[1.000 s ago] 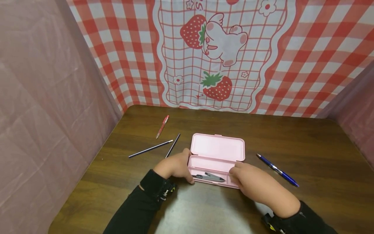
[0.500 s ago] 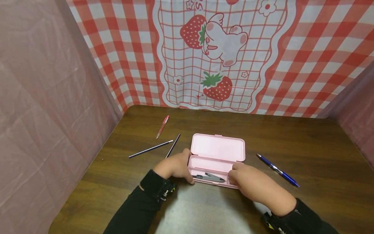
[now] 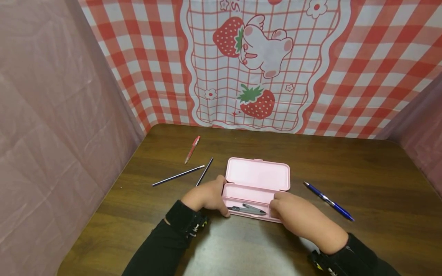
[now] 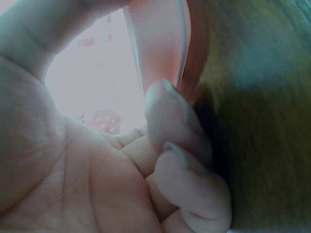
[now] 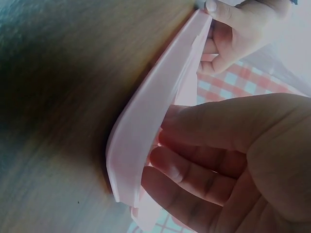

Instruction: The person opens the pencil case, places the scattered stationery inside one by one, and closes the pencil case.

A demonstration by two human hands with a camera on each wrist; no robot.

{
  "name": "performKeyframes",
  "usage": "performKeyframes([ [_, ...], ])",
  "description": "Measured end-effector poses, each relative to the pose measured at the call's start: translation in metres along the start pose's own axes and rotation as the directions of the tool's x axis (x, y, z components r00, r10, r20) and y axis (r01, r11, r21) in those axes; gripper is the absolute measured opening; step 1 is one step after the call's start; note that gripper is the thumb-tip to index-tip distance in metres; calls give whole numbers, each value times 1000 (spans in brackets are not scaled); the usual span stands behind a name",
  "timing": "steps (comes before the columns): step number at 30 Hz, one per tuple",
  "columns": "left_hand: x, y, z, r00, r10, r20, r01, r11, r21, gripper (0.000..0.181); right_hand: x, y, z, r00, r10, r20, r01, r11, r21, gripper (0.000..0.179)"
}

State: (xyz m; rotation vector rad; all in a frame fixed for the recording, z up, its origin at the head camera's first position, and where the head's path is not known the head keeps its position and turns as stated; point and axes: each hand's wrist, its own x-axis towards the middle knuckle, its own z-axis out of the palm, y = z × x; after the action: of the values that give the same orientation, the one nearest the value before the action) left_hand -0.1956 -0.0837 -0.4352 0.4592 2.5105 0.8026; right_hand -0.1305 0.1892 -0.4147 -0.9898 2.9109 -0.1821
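A pink pencil case [image 3: 257, 173] lies open on the table, its lid folded back. My left hand [image 3: 208, 194] holds the left end, thumb at the near corner and fingers at the far side; the left wrist view shows the case's end wall [image 4: 158, 43] between them. A grey compass [image 3: 250, 209] rests in the case's front section. My right hand [image 3: 298, 214] reaches over the right end, fingers bent and tips down in the small right compartment. In the right wrist view, the front wall [image 5: 150, 107] hides these fingertips, and I cannot tell whether they pinch something.
Left of the case lie two dark pencils [image 3: 177, 176], one partly behind the left hand, and a red pen [image 3: 192, 149] farther back. A blue pen [image 3: 328, 200] lies to the right. A checked cloth [image 3: 165, 65] hangs behind the table [image 3: 373, 172].
The right hand has shifted slightly left, its fingers deeper in the right compartment than a second ago. The left hand, case and compass have stayed in place.
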Motion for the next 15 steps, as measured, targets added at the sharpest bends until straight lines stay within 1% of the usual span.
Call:
performKeyframes([
  [10, -1, 1, 0, 1000, 4, 0, -4, 1000, -11, 89, -2, 1, 1, 1000, 9, -11, -9, 1000, 28, 19],
  [15, -1, 0, 0, 1000, -2, 7, 2, 1000, -10, 89, -3, 3, -1, 1000, 15, 2, -15, 999, 52, 16],
])
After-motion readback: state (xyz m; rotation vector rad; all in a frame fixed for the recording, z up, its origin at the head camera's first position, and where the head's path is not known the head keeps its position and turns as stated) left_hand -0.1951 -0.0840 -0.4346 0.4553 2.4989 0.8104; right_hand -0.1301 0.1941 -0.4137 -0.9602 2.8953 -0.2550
